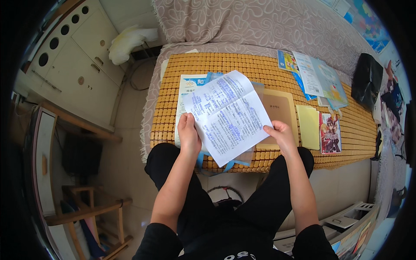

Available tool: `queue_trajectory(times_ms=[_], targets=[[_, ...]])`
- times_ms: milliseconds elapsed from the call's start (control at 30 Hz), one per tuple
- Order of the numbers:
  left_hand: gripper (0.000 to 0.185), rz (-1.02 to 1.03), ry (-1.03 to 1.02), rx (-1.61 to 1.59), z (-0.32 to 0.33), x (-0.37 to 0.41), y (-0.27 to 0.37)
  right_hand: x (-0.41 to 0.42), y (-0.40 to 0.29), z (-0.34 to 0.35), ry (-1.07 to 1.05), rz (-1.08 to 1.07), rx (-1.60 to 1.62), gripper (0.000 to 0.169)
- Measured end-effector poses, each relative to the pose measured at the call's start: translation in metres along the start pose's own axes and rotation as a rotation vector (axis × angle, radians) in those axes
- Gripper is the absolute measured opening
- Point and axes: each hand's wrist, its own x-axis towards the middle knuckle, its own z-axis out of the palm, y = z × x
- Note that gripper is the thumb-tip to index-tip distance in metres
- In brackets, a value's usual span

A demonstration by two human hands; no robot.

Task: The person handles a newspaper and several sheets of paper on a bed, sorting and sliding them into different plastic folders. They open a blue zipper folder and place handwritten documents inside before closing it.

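A white printed sheet [227, 117] with blue handwriting and a crease across its middle is held up, tilted, between my two hands. My left hand [189, 131] pinches its left edge, thumb on top. At the lower right corner my right hand [280, 133] grips the paper between thumb and fingers. Beneath the sheet lie a blue-trimmed translucent bag [242, 159] and a printed newspaper-like page [187, 85], both partly hidden. A brown notebook [276, 105] shows to the right of the sheet, its left part covered.
Everything rests on a bamboo-tile mat [256, 61]. Farther right are yellow paper [308, 126], an illustrated comic book [330, 133], booklets in a clear folder [330, 79] and a black bag [367, 81]. A patterned sofa [260, 24] stands behind; a wooden frame [94, 217] is at lower left.
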Motion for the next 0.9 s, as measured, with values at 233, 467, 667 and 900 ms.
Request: queue_trajectory(times_ms=[233,467,667,900], targets=[[0.018,0.181,-0.198,0.378,0.000,-0.001,0.013,-0.001,-0.008,0.005,-0.064,0.012,0.196,0.029],[0.018,0.245,-0.296,0.448,-0.006,0.002,0.011,-0.002,-0.008,-0.001,-0.065,0.015,0.333,0.029],[0.020,0.380,-0.094,0.879,-0.003,0.004,0.011,-0.005,-0.013,0.003,-0.110,0.045,0.359,0.028],[0.020,0.707,-0.518,1.024,0.028,-0.036,-0.022,-0.004,-0.010,0.015,-0.055,0.031,0.403,0.029]])
